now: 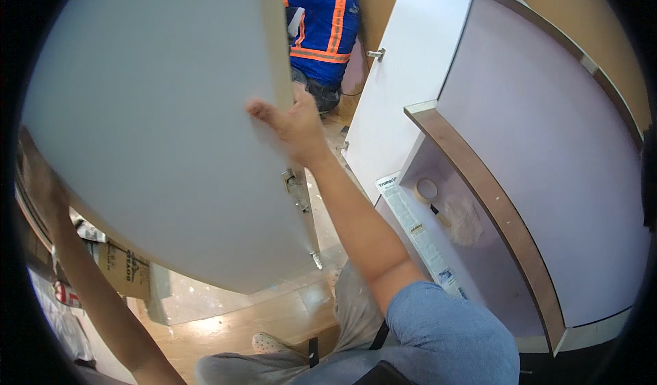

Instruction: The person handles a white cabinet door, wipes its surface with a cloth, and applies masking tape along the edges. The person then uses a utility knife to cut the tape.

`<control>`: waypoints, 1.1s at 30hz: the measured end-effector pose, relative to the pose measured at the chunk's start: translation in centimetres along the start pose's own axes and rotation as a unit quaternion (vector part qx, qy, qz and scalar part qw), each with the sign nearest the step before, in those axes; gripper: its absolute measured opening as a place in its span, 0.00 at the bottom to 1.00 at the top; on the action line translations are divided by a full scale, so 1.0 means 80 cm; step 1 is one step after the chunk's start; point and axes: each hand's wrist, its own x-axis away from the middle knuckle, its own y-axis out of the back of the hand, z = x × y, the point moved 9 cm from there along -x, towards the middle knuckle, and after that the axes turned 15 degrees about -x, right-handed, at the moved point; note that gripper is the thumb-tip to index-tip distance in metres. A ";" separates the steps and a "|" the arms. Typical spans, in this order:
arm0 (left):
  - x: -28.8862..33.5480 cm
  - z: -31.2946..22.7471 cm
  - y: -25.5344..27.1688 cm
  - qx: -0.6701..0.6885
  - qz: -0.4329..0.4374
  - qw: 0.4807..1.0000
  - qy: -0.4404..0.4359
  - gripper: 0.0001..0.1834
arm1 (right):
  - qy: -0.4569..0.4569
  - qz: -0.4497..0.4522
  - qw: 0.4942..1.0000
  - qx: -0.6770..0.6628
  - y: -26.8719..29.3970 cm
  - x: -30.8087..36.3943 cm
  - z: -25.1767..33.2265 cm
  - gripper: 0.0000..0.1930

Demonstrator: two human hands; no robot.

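A large white cabinet door stands before me, covering much of the left side, with metal hinges along its right edge. My right hand is closed around that edge, its thumb pressed on the white face and its other fingers mostly hidden behind. At the far left, my left hand grips the door's opposite edge; its fingers are dim near the picture's rim. The door's lower edge hangs above the floor close to my legs.
On the right stands a white cabinet with brown-edged shelves. A roll of tape, a brush and newspaper lie in it. A co-worker in a blue shirt crouches beyond the door. A cardboard box sits lower left.
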 end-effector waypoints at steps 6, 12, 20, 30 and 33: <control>0.103 0.249 -0.010 0.231 0.145 0.956 0.108 0.42 | -0.095 -0.006 0.993 0.071 0.026 0.048 -0.030 0.39; 0.443 0.465 0.099 -0.168 0.341 0.898 0.221 0.12 | -0.204 0.036 0.977 -0.046 0.046 0.088 -0.086 0.37; 0.521 0.503 0.161 -0.207 0.460 0.772 0.386 0.09 | -0.182 0.066 0.977 -0.090 0.038 0.081 -0.079 0.31; 0.539 0.509 0.174 -0.214 0.466 0.783 0.353 0.26 | -0.236 0.036 0.971 -0.001 0.051 0.091 -0.116 0.28; 0.550 0.516 0.162 -0.304 0.498 0.751 0.310 0.31 | -0.217 0.078 0.972 0.049 0.054 0.093 -0.117 0.24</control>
